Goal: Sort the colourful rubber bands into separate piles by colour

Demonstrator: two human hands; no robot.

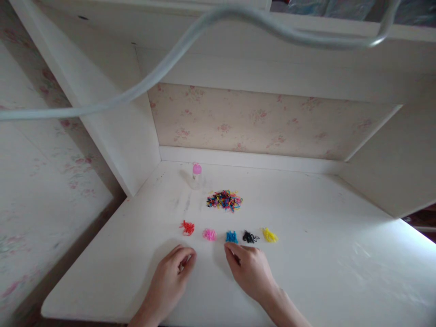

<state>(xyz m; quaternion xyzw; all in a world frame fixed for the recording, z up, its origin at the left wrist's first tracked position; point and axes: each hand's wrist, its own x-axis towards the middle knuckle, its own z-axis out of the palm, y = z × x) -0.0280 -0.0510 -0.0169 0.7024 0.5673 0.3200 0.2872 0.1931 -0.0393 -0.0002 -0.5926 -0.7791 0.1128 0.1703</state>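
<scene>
My left hand (173, 270) is curled on the near side of the white desk, thumb and fingertips drawn together; no object shows in it. Just below a blue pile of small rubber bands (232, 236), my right hand (250, 268) is closed in a pinch, and whatever its fingertips hold is too small or hidden. Beside the blue pile, in one row, lie red rubber bands (187, 228), pink rubber bands (210, 234), black rubber bands (250, 236) and yellow rubber bands (270, 235). Behind the row sits a larger heap of mixed-colour rubber bands (225, 200).
A small clear bottle with a pink cap (196, 175) stands behind the mixed heap. The white desk (323, 254) has side panels and an overhead shelf (238, 59). Across the top of the view runs a pale cable (163, 63), close to the camera.
</scene>
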